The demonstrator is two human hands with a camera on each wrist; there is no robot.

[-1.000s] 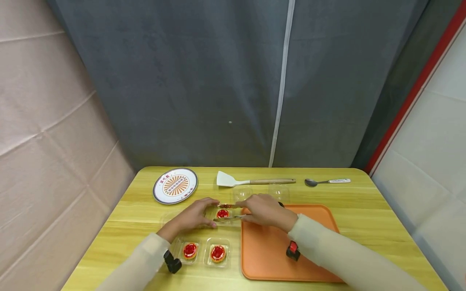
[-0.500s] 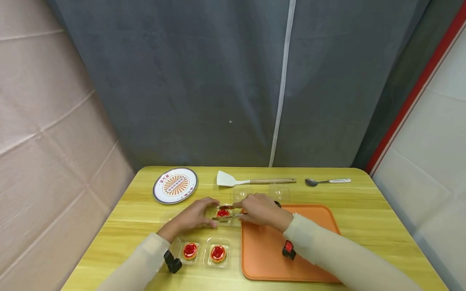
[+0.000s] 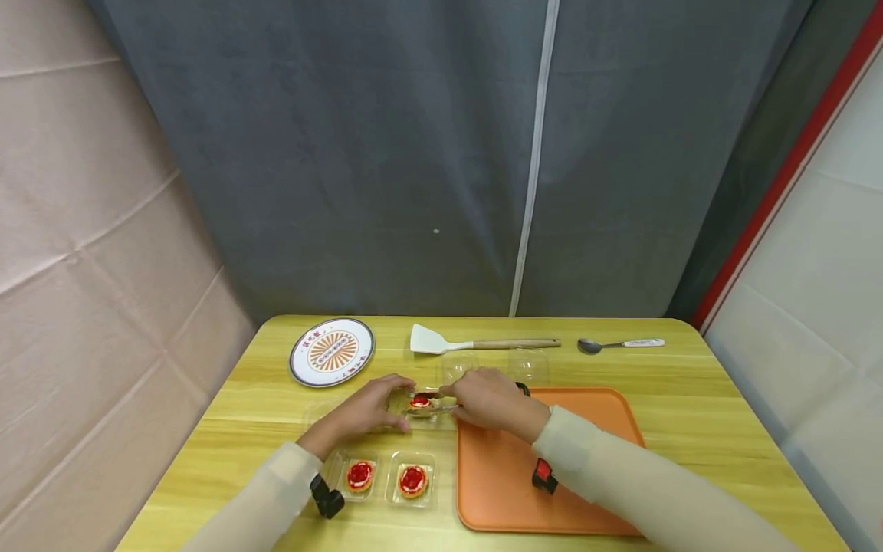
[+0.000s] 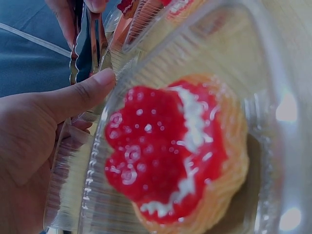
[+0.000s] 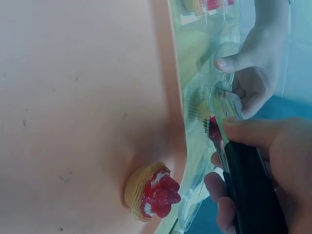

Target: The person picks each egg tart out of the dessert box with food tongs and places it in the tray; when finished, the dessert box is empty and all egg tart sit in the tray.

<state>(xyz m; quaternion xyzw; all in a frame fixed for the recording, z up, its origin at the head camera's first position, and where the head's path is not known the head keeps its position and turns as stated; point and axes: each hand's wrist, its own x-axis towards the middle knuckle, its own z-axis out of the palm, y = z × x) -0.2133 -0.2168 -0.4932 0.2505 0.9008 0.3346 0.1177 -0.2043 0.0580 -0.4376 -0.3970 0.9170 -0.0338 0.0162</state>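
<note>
One spatula (image 3: 476, 344) beyond orange tray (image 3: 510, 491)

r hand (image 5: 290, 158) grips tongs (image 5: 251, 180) at tart (image 5: 213, 127) | l hand (image 5: 260, 63) on clr box (image 5: 202, 85) | 2nd tart (image 5: 155, 192) on tray (image 5: 73, 122)

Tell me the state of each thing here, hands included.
Left hand: thumb and fingers around the back container
Right hand: gripping the tongs
Metal tongs: jaws around a tart
Tart in the tongs: still over the back container, lifting unclear
Back container: open
Two front tarts: in clear containers
Orange tray: bears one tart
Patterned plate: lying flat
White-bladed spatula: lying flat
Spoon: lying flat
</note>
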